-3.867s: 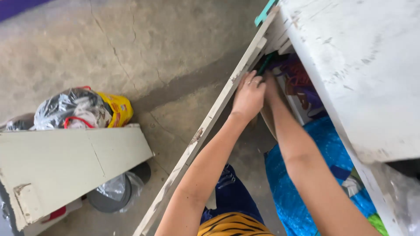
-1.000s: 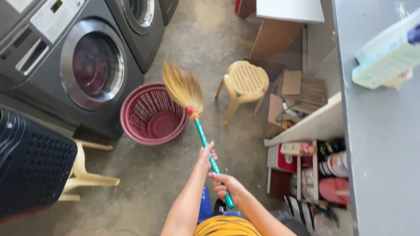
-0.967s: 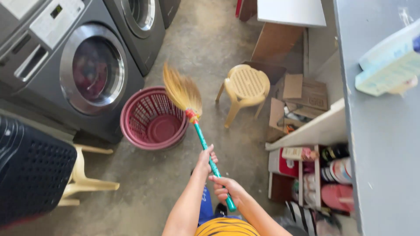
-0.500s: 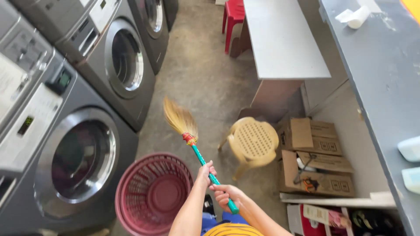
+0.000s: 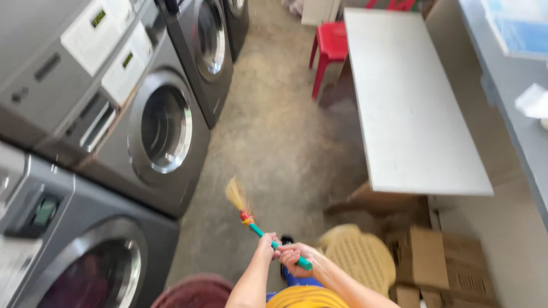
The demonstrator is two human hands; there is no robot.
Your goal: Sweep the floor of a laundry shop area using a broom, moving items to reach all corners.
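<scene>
Packaging-wise it's mostly cardboard boxes (image 5: 442, 268) down at the bottom right, plain brown, stacked on the floor under the near end of the white table (image 5: 411, 108) and right beside the cream plastic stool (image 5: 359, 256). There's a flap sticking up on the nearest one.

On the grey counter (image 5: 514, 102) along the right edge there's a flat blue-and-white package (image 5: 516, 28) at the far end, and a small white packet (image 5: 534, 101) a bit nearer along the same edge.

Screens: two little green-lit displays (image 5: 98, 18) on the light control panels of the grey washing machines (image 5: 165, 125) at left. The second one (image 5: 127, 59) sits just below and to the right. Too blurry to say more.
</scene>
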